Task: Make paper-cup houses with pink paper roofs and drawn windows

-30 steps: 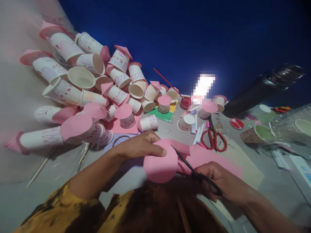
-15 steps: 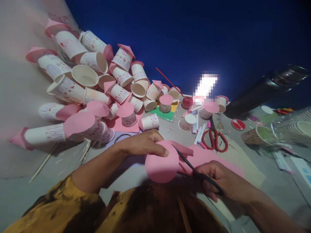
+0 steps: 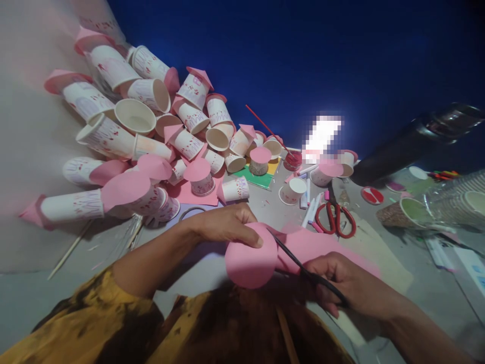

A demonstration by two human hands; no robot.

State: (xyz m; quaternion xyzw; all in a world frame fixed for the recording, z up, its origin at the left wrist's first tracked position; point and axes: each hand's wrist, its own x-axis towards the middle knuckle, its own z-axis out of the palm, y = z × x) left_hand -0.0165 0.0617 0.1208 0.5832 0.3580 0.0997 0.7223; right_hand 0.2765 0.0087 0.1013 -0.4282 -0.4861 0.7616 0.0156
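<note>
My left hand (image 3: 223, 225) pinches a sheet of pink paper (image 3: 252, 260), whose rounded, partly cut edge curves toward me. My right hand (image 3: 343, 285) is closed around the handles of black scissors (image 3: 303, 268). Their blades run up and left into the pink paper, close to my left thumb. The rest of the pink sheet spreads out on the table under and behind my right hand.
A big heap of decorated white paper cups (image 3: 132, 146), many capped with pink paper cones, fills the left. Red-handled scissors (image 3: 335, 220), marker pens (image 3: 308, 210), a small cup (image 3: 293, 189) and a dark cylinder (image 3: 413, 144) lie beyond. Stacked cups (image 3: 462, 194) stand at the right edge.
The scissors have bitten a little farther along the curve of the pink paper, and the loose strip above the blades has folded down. Both hands stay in nearly the same place.
</note>
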